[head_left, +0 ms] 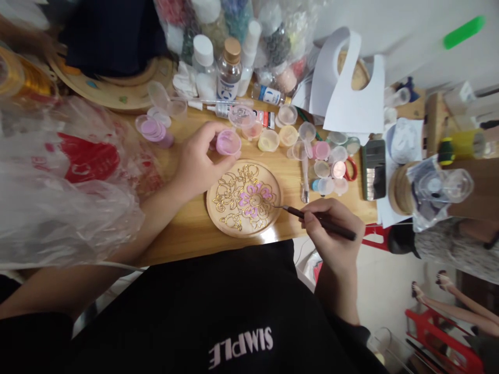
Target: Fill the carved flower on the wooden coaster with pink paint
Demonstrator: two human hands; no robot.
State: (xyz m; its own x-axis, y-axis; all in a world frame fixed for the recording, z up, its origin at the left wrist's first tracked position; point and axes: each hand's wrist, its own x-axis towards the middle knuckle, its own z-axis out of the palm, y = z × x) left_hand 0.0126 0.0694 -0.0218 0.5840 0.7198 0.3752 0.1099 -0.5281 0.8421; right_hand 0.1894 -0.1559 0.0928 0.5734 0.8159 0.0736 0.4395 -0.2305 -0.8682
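Note:
A round wooden plate [218, 215] lies near the table's front edge, bearing a raised gold outline of flowers. Several petals of its middle flower [255, 200] are filled with pinkish purple. Above the plate, my left hand [198, 156] pinches a small plastic cup [228, 143] with purple paint inside, tilted so its opening shows. My right hand [331, 228] grips a dark-handled tool [329, 226] with a thin metal tip like a pen. That tip is over the plate's right edge, by the flower; whether it touches cannot be made out.
Small cups of coloured paint [288, 136] crowd the table behind and right of the plate. Bottles [229, 67] stand at the back. A plastic bag [78, 182] covers the left side. A phone [374, 169] and red scissors [351, 169] lie right. Another person's legs [448, 306] show lower right.

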